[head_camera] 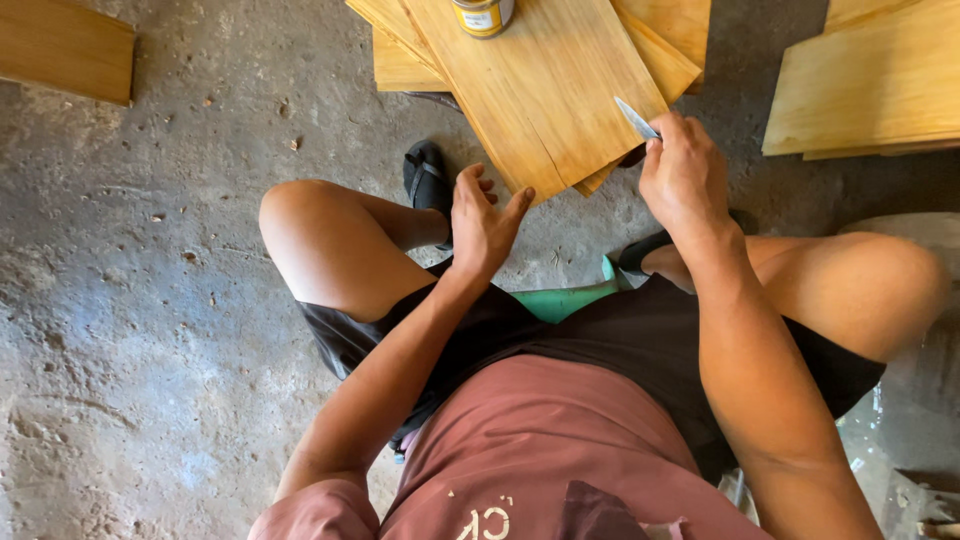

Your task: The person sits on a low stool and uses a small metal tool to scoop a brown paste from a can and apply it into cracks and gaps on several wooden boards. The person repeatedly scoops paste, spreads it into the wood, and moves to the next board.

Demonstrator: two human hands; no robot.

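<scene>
**A thin blade at the edge of a cracked wooden board**

The wooden board [545,85] lies flat on top of a loose stack of similar boards [665,45] on the concrete floor [150,300], straight ahead of the seated person and between the feet. It is pale, yellowish and glossy, with grain running along its length. A dark crack runs in from its near edge. It looks thin and stiff, probably light for its size, and likely to split further along that crack if flexed or pried. Its sheen suggests a smooth, somewhat slippery face, so the long edges seem the safer place to take hold, with support under the cracked end.

The right hand [685,175] is closed around a small flat metal blade [635,118], whose tip points up and left and rests at, or just above, the board's right near edge; whether it touches the wood cannot be told. The left hand [482,225] is open, fingers spread, its fingertips at the board's near corner, touching or just short of it.

A small tin can [484,14] stands on the far end of the same board. More boards [865,85] lie to the right, and another [65,50] sits apart at the upper left. A dark sandal [428,178] shows beside the left hand.
</scene>
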